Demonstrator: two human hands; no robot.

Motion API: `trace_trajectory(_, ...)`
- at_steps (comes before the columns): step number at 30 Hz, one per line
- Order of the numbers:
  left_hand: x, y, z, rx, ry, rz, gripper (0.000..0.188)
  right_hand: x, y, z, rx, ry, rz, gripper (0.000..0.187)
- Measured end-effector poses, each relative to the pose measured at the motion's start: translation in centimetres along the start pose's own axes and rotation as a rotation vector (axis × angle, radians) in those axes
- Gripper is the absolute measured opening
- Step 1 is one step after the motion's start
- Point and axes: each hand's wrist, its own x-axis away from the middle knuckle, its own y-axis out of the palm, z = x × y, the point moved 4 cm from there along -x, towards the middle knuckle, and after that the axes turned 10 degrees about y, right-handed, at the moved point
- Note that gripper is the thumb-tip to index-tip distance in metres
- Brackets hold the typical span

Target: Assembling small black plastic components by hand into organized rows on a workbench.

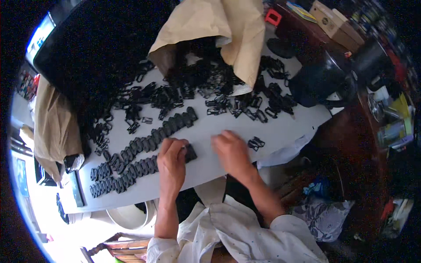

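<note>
Small black plastic pieces in two rows on a white tabletop (206, 128)

At far left, a tall brown paper bag (56, 125) stands beside the table. Next to it on the tabletop begin the slanting rows of slotted, narrow black plastic pieces: an upper row (151, 141) and a lower row (127, 176), each set closely side by side and rising toward the right. Behind them spreads a loose, jumbled heap of similar black pieces (175, 94), reaching to the mouth of a large, creased tan paper bag (197, 21) at the back.

The left hand (172, 161) is over the right part of the lower row, fingers bent downward with the thumb close to them; whether it grips a piece cannot be told. Dark pieces (191, 153) show just to its right, at the end of that row.

Further right, the right hand (231, 151) is blurred above bare tabletop, its fingers partly curled; whether it holds anything cannot be told. Beyond it, a few loose black pieces (256, 143) lie together near the table's front edge. At far right below the table sits a grey patterned bag (324, 215), with crumpled blue plastic (316, 187) just behind it
</note>
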Motion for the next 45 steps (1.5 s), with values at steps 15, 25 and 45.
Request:
trace_trajectory(15,-2.2,15.2,5.3,0.171,0.357,-0.371,0.042,-3.4,-5.8,13.1,0.321,0.299,0.064,0.03)
trace_trajectory(25,-2.2,13.9,3.6,0.147,0.155,-0.412,0.019,0.3,-8.6,12.9,0.059,0.128,0.131,0.032)
trace_trajectory(45,-2.1,11.2,2.6,0.136,0.124,-0.332,0.031,-1.2,-7.3,11.1,0.026,-0.023,0.138,0.022)
